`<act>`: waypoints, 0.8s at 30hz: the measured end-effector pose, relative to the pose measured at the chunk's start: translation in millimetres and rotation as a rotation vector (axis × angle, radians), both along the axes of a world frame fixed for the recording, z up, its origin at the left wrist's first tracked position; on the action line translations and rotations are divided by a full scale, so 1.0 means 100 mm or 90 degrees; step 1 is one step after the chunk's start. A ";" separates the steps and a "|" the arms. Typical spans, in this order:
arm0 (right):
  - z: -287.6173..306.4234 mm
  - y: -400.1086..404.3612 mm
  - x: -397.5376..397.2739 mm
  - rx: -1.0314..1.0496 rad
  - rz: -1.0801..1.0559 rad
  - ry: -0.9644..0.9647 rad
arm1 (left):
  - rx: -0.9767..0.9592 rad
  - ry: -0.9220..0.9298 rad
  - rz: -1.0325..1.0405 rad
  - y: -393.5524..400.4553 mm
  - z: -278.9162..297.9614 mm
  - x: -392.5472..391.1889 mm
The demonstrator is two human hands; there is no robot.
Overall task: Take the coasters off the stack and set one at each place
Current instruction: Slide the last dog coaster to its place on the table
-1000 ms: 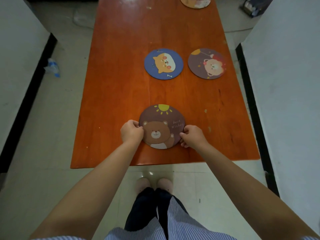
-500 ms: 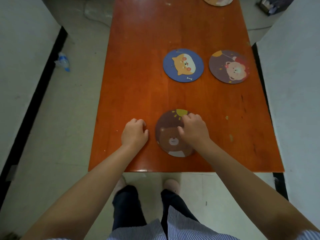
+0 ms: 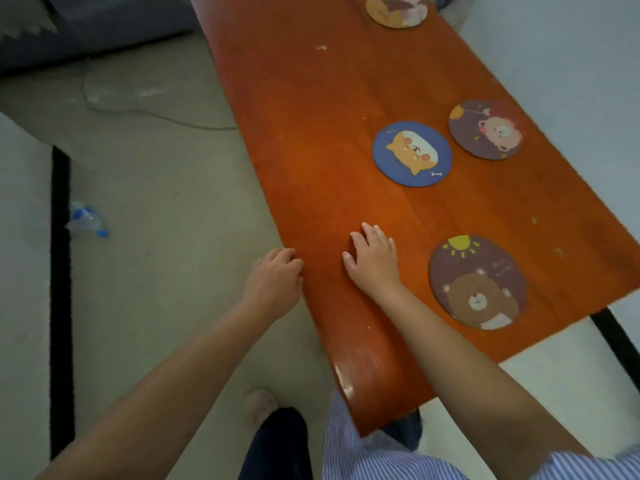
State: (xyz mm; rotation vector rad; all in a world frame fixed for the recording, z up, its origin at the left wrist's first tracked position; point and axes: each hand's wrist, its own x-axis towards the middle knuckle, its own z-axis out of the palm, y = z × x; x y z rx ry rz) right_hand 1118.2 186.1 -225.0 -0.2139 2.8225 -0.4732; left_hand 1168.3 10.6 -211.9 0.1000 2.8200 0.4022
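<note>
A brown bear coaster [image 3: 478, 282] lies flat near the near end of the orange wooden table [image 3: 329, 133]. Farther along lie a blue cat coaster [image 3: 412, 153] and a dark purple bear coaster [image 3: 486, 129]. Another coaster [image 3: 396, 10] sits at the far end, cut off by the frame's top. My right hand [image 3: 374, 259] rests flat on the bare table, fingers spread, left of the brown bear coaster and apart from it. My left hand [image 3: 273, 277] is loosely curled at the table's left edge, holding nothing.
White walls or furniture flank the table on both sides, with black strips at floor level. A crushed plastic bottle [image 3: 85, 220] and a cable [image 3: 166, 116] lie on the floor at the left. My legs and feet are below the table's near end.
Both hands have let go of the brown bear coaster and moved left. The right hand lies on bare wood, the left at the table's edge. The view has swung left.
</note>
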 end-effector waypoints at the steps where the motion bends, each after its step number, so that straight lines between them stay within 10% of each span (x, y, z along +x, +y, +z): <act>1: -0.02 -0.04 0.02 0.006 -0.022 0.000 | 0.010 0.004 -0.021 -0.10 -0.02 -0.05; 15: 0.24 -0.12 -0.59 -0.066 -0.254 0.033 | -0.040 -0.008 -0.265 -0.42 0.05 -1.65; 24: 0.20 -0.10 -1.66 0.209 -0.269 -0.064 | -0.068 -0.043 -0.339 -0.71 0.14 -3.07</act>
